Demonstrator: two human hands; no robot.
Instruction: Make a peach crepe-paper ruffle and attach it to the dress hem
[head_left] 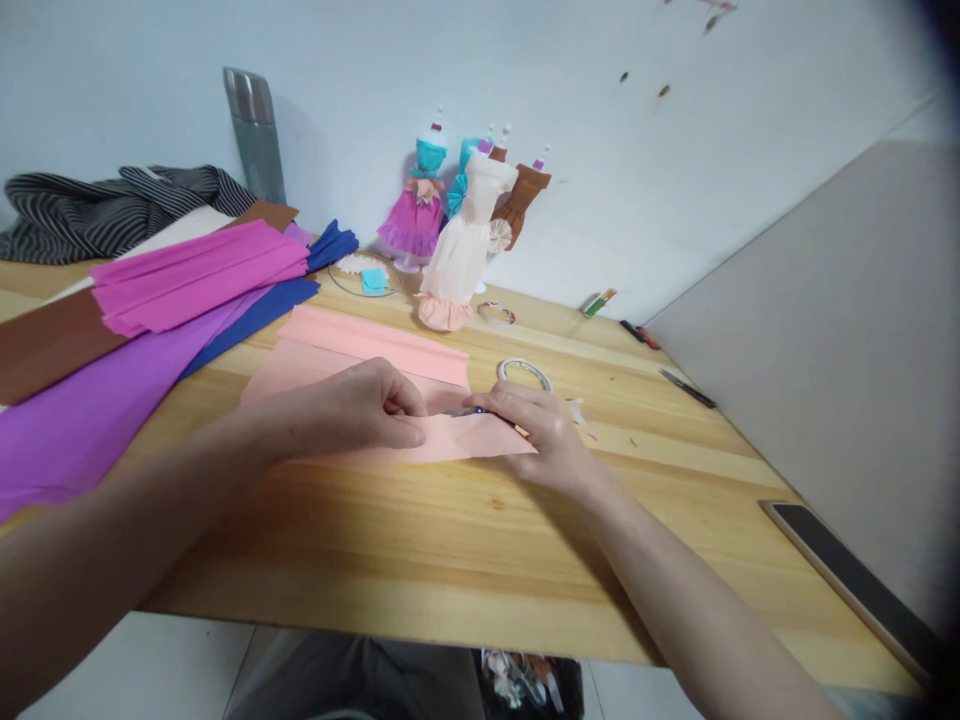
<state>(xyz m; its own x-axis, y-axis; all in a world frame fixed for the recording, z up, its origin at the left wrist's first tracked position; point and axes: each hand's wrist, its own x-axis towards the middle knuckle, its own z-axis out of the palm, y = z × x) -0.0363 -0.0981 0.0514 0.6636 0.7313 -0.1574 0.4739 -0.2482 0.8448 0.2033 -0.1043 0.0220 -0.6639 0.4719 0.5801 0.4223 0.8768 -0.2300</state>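
Note:
A sheet of peach crepe paper (pixel 375 340) lies on the wooden table in front of me, its near strip lifted toward my hands. My left hand (pixel 367 405) pinches that strip between thumb and fingers. In my right hand (pixel 544 430) is a pair of scissors (pixel 469 410), with the blades pointing left at a cut in the paper, close to my left fingertips. The handles are mostly hidden by my fingers. The cut strip drapes over my right hand. A roll of white tape (pixel 525 374) lies just behind that hand.
Folded crepe paper in pink (pixel 202 275), purple and blue covers the left side, near a bottle (pixel 255 135). Several small dress forms (pixel 469 230) in paper dresses stand by the wall. A cutter knife (pixel 686 388) and a phone (pixel 840 580) lie to the right.

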